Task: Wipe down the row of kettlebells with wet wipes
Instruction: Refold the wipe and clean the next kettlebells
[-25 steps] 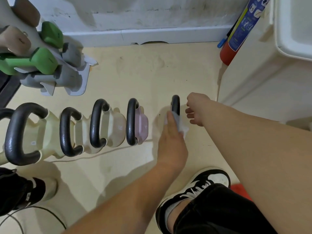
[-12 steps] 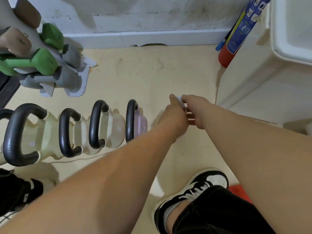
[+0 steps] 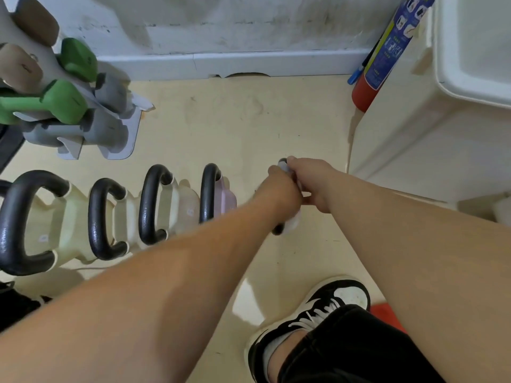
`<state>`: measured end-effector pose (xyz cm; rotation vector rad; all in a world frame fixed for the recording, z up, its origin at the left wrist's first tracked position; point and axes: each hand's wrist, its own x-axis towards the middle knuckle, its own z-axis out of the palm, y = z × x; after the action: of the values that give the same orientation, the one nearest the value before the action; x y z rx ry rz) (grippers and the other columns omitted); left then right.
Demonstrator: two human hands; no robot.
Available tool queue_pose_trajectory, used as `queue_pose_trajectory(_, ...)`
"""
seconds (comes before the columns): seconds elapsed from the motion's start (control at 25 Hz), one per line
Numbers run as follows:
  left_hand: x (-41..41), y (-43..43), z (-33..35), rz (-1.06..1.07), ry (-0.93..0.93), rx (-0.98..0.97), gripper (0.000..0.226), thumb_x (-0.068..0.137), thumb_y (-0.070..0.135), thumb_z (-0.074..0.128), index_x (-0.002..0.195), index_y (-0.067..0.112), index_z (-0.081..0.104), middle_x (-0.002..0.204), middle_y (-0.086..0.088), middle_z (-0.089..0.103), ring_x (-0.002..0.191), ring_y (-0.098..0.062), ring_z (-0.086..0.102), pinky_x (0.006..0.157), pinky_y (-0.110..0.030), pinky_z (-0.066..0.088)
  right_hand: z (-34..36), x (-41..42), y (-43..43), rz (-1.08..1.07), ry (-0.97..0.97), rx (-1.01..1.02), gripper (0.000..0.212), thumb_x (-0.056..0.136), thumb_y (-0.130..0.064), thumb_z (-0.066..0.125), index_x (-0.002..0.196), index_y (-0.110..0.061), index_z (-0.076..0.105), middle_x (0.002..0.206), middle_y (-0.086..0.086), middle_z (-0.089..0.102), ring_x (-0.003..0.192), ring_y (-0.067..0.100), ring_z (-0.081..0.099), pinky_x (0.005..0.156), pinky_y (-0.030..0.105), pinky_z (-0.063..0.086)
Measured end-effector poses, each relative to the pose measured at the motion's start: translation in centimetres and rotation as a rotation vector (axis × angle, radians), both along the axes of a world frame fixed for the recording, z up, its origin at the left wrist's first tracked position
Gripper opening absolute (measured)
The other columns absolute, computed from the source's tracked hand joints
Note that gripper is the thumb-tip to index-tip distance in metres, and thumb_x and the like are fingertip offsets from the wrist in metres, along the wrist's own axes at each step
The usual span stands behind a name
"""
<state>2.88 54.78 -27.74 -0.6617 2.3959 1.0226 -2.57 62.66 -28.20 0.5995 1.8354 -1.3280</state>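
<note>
A row of kettlebells with black handles stands on the floor: pale yellow ones (image 3: 69, 217) at left, a cream one (image 3: 179, 205), a pink one (image 3: 225, 200), and a rightmost kettlebell (image 3: 278, 229) mostly hidden under my hands. My left hand (image 3: 282, 192) presses a white wet wipe (image 3: 293, 221) around that handle. My right hand (image 3: 312, 181) grips the handle's far end beside it.
A dumbbell rack (image 3: 63, 106) with green and grey dumbbells stands at the back left. A red fire extinguisher (image 3: 378, 67) leans by a white cabinet (image 3: 431, 128) at right. My black-and-white shoe (image 3: 318, 308) is on the floor below my hands.
My left hand slid with the wipe from the near side of the rightmost handle up to its top, then back a little; my right hand kept its hold.
</note>
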Motion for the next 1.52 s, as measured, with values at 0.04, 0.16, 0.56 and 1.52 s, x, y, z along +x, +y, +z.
queue_pose_trajectory(0.04,-1.1,-0.3,0.0,-0.03,-0.054,0.045,0.041,0.101,0.01,0.045,0.138,-0.006,0.036,0.119,-0.015,0.057,0.107,-0.03,0.06,0.087,-0.034,0.045,0.1,0.0,0.0,0.01,0.003,-0.007,0.028,0.092,-0.036,0.056,0.112,-0.022,0.069,0.113,-0.001,0.07,0.107,0.02,0.065,0.095,0.044,0.055)
queue_pose_trajectory(0.16,0.1,-0.5,-1.8,-0.099,0.015,0.097,0.024,0.102,0.015,0.043,0.123,0.008,0.035,0.111,-0.001,0.05,0.097,-0.017,0.051,0.096,-0.033,0.046,0.1,-0.4,-0.1,0.035,0.011,0.004,0.028,0.086,-0.031,0.058,0.109,-0.021,0.071,0.114,0.001,0.071,0.107,0.021,0.066,0.095,0.046,0.055)
queue_pose_trajectory(0.56,7.1,2.5,-1.3,0.227,0.234,0.15,0.064,0.104,0.014,0.041,0.161,0.014,0.011,0.158,-0.015,0.036,0.136,-0.032,0.047,0.108,-0.041,0.044,0.2,-0.5,-0.2,0.094,-0.007,-0.018,0.038,0.1,-0.04,0.049,0.127,-0.018,0.061,0.123,-0.001,0.066,0.116,0.021,0.059,0.089,0.042,0.051)
queue_pose_trajectory(1.52,-1.0,-0.6,-0.7,-0.07,0.054,-0.11,0.036,0.097,0.008,0.043,0.134,0.009,0.045,0.135,-0.011,0.046,0.088,-0.03,0.055,0.067,-0.033,0.044,0.3,-0.4,0.6,-0.258,-0.105,0.021,0.036,0.088,-0.022,0.045,0.113,-0.006,0.066,0.092,0.011,0.067,0.078,0.028,0.061,0.084,0.037,0.053)
